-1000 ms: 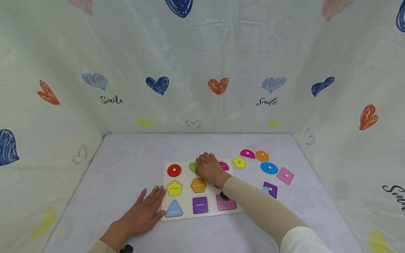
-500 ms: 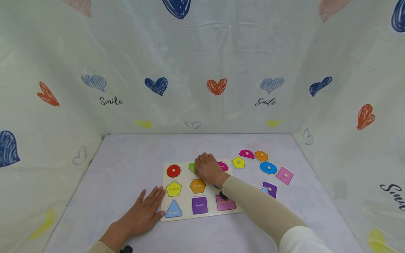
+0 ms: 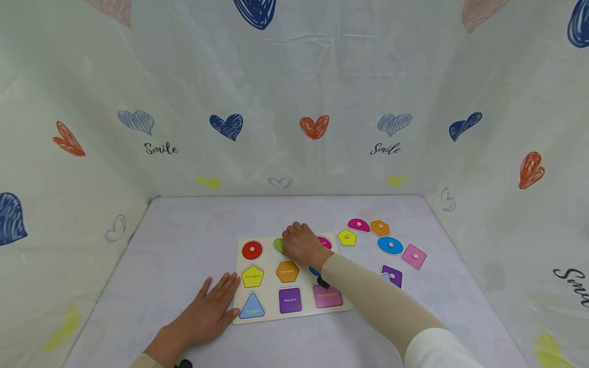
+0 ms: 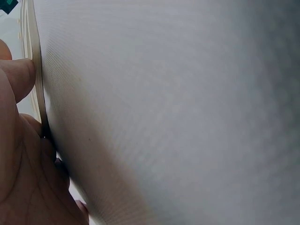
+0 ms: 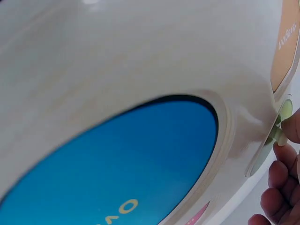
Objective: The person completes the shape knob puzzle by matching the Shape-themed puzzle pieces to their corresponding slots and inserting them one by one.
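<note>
Backdrop (image 3: 345,76): a heart-printed sheet is hanging beyond the grip and along both sides, enclosing the work.
Table (image 3: 184,225): its pale top is supporting everything.
Shape-puzzle board (image 3: 271,301): it is lying flat beneath the grip, most of its shapes spreading nearer the person.
Left hand (image 3: 209,312): straight fingers are touching the board's edge, left of the grip and nearer the person, probably bracing it against sliding.
Right hand (image 3: 301,245): thumb and forefinger are pinching narrowly on a pale knob (image 5: 280,137), apparently because the flat piece is offering little else to hold.
Right of the grip: pink rectangle (image 3: 414,256), blue oval (image 3: 390,246), purple square (image 3: 394,271), magenta semicircle (image 3: 358,223), orange hexagon (image 3: 380,227) and yellow pentagon (image 3: 347,237) are lying loose, likely for easy reach; a light-blue piece (image 3: 385,276) is overlapping the square, the sleeve (image 3: 382,296) hiding part.
Left of the grip: the red circle (image 3: 248,254) is sitting on the board.
Under the grip: the green piece (image 5: 260,159) is lying at the board's far side, fingers obscuring whether it is seating fully.
</note>
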A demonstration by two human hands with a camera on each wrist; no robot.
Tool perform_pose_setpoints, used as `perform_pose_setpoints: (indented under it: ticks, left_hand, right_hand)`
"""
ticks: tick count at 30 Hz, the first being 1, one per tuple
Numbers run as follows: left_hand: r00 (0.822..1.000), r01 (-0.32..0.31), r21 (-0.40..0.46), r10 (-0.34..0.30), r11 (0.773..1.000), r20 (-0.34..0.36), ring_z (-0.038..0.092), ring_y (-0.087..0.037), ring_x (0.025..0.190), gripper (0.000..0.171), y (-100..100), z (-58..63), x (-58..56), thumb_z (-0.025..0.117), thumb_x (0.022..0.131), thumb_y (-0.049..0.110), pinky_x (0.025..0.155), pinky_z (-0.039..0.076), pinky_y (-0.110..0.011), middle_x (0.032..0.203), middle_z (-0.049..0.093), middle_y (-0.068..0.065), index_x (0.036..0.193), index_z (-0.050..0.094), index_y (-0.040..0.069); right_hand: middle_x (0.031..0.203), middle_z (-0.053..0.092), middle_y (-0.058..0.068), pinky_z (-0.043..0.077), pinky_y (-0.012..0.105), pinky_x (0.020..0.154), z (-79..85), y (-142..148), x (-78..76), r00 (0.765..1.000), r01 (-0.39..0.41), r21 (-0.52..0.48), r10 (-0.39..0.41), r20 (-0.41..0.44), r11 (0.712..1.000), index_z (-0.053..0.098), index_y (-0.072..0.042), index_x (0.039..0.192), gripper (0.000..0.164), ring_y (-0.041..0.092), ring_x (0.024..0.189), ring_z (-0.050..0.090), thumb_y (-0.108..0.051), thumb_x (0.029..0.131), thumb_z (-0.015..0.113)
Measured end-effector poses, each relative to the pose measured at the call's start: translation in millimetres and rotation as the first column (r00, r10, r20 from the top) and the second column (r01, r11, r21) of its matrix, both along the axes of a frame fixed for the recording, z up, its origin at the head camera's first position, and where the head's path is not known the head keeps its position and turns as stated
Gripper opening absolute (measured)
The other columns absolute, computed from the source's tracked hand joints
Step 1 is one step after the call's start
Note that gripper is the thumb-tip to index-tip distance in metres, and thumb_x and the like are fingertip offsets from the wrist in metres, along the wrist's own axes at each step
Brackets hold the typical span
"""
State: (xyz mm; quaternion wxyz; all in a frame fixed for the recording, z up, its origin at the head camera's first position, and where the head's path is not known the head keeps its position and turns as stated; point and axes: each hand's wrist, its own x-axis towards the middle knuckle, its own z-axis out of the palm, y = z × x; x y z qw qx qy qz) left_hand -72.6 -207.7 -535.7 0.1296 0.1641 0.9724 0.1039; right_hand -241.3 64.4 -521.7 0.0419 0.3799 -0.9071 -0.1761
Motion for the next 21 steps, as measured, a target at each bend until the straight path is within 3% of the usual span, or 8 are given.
perform_pose_setpoints:
  ticks: [21]
  left_hand:
    - [1.000,0.003,-0.001,-0.003,1.000,-0.011,0.020,-0.032,0.164,0.081,-1.1,-0.6,-0.3,0.058,0.104,0.053,0.131,0.008,-0.064,0.174,0.030,-0.008,0.167,0.030,0.009]
  right_hand:
    - [0.108,0.068,0.003,0.052,0.032,0.089,0.7,-1.9,-0.3,0.999,0.013,0.013,-0.014,0.040,1.000,0.072,-0.009,0.117,0.031,0.022,0.096,0.051,-0.035,0.099,0.075]
